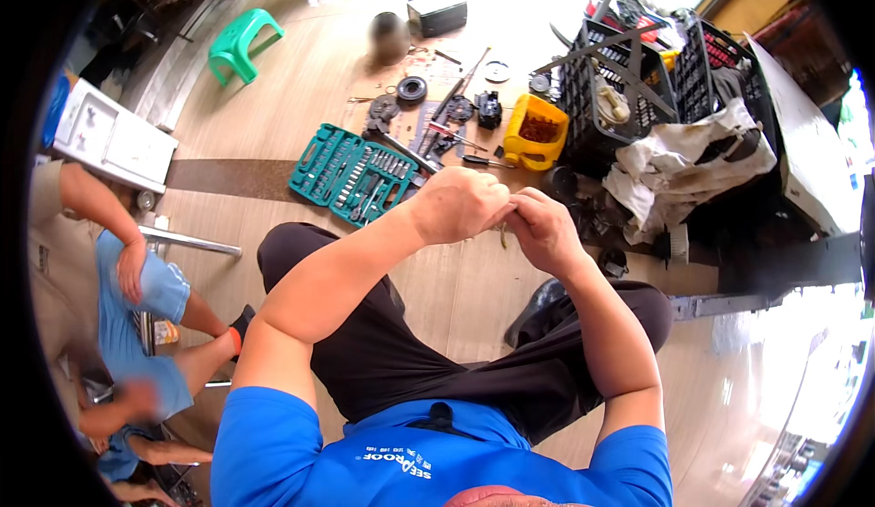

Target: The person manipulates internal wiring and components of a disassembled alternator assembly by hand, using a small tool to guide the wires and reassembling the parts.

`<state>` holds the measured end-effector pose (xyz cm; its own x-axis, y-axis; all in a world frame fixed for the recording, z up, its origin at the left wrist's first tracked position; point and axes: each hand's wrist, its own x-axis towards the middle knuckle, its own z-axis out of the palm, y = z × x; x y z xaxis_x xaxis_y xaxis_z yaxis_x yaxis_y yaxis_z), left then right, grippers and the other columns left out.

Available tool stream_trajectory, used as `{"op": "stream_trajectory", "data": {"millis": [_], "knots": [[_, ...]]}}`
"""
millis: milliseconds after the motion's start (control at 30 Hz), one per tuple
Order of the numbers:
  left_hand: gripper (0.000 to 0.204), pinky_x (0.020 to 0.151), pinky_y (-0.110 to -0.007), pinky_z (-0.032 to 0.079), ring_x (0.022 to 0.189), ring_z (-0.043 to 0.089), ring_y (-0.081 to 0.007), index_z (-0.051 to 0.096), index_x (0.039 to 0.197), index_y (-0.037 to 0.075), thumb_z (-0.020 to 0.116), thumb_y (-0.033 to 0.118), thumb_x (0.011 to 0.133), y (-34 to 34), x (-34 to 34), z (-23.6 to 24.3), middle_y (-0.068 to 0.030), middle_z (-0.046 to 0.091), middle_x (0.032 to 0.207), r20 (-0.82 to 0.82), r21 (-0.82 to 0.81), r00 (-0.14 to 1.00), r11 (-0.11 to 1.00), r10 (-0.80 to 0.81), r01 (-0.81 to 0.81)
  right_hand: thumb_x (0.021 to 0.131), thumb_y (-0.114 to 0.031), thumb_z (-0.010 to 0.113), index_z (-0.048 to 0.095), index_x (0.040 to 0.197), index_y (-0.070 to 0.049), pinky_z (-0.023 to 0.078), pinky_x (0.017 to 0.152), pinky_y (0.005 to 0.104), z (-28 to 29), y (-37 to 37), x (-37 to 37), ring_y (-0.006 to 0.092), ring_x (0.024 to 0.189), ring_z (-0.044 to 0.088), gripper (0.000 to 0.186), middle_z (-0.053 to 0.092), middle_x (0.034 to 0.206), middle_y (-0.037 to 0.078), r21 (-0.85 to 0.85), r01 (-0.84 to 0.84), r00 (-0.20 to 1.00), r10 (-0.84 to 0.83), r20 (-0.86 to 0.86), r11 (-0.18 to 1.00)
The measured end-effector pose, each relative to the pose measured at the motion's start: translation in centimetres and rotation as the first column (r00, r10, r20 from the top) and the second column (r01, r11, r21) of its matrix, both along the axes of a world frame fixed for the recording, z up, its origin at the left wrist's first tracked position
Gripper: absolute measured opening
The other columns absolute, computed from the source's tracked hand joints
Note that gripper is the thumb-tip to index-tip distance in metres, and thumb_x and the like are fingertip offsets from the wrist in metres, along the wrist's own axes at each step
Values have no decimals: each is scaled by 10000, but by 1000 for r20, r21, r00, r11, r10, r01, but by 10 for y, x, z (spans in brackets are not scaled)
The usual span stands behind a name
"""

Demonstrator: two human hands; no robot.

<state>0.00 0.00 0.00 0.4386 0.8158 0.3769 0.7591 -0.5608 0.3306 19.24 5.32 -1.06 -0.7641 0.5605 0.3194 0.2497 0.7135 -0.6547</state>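
Both my hands meet in front of me, above the floor between my knees. My left hand [460, 204] is closed, its fingers curled tight beside the other hand. Thumb and fingers of my right hand [544, 226] are pinched together against it. Whatever lies between them is too small or hidden to make out. Just beyond my left forearm, a green socket set case [301, 179] lies open with rows of sockets and tools. Past my hands are a screwdriver [488, 160], a black ring-shaped part [412, 89] and a yellow cut-open jug [547, 153] with reddish-brown contents.
Black plastic crates [572, 97] full of parts stand at the right, with a dirty white cloth [674, 165] beside them. A green stool [239, 46] is at the far left. People sit close on my left, one in blue shorts [164, 279]. A metal box [439, 16] stands farther off.
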Motion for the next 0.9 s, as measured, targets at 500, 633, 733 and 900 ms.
{"op": "stream_trajectory", "data": {"millis": [500, 633, 733, 900], "knots": [[234, 701, -435, 471, 807, 590, -362, 551, 831, 31, 572, 248, 918, -2, 1, 11, -158, 596, 806, 159, -245, 987, 969, 21, 19, 889, -203, 622, 620, 926, -60, 498, 695, 409, -4, 2, 2, 332, 809, 618, 147, 628, 847, 132, 67, -29, 991, 20, 133, 997], [244, 679, -441, 465, 778, 584, -367, 530, 803, 29, 548, 234, 935, 1, 0, 7, -166, 585, 773, 125, -221, 991, 975, 38, -10, 875, -218, 640, 618, 930, -59, 497, 706, 418, -11, 1, 1, 333, 818, 617, 169, 625, 848, 126, 30, 12, 999, -13, 46, 999], [252, 659, -450, 455, 758, 571, -372, 520, 792, 27, 537, 229, 941, 1, 1, 9, -168, 573, 761, 99, -187, 994, 982, 40, -21, 896, -264, 605, 593, 876, -50, 490, 707, 442, -11, 1, 1, 331, 815, 615, 215, 610, 835, 130, -9, -10, 1000, 10, 5, 1000], [230, 606, -427, 426, 684, 538, -388, 519, 762, -1, 574, 159, 918, 2, 7, 8, -185, 532, 715, 200, -213, 976, 976, 85, -41, 878, -266, 622, 577, 805, -65, 498, 679, 429, -7, 2, 1, 311, 784, 623, 219, 608, 769, 108, 95, 56, 997, -61, 45, 994]]}}
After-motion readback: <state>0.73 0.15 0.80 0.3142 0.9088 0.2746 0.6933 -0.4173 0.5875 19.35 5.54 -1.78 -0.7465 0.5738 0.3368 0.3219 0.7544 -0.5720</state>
